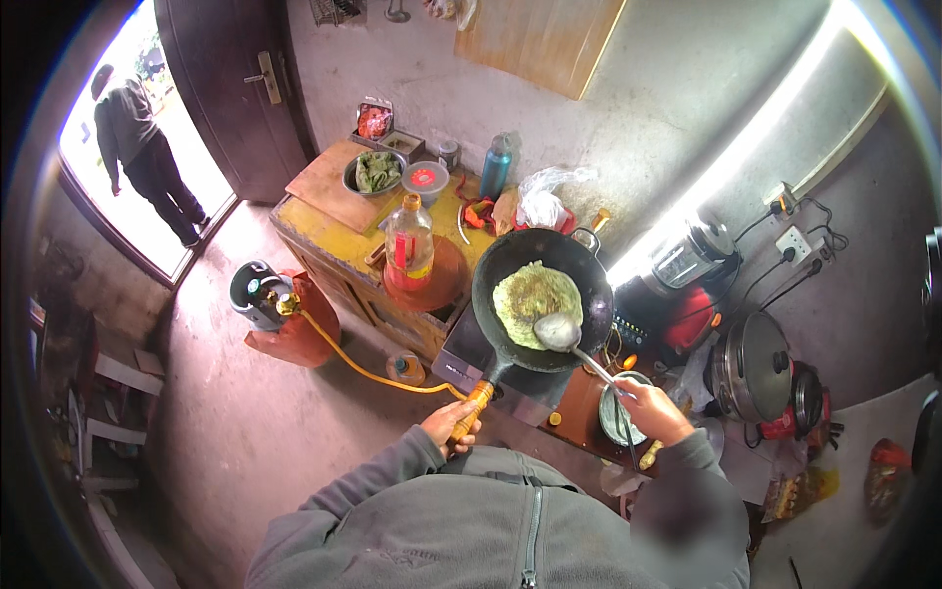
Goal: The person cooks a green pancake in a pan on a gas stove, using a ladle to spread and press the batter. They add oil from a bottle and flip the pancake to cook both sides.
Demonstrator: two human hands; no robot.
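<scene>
My left hand (449,427) grips the wooden handle (473,407) of a black wok (489,283), which sits over a gas stove (460,361). In the wok lies a round, flat, green-yellow pancake (536,294) with browned patches in its middle. My right hand (651,411) holds a long-handled metal ladle (558,333), its bowl resting over the pancake's near right edge. Below and partly behind my right hand stands a bowl (617,427) with whitish contents and dark chopsticks (631,442) across it.
Left of the wok, a yellow cabinet (324,221) bears an oil bottle (409,247) and a blue flask (496,168). An orange hose (353,372) runs from a gas cylinder (254,294) to the stove. A person (143,147) stands in the doorway. Pots (751,361) stand at right.
</scene>
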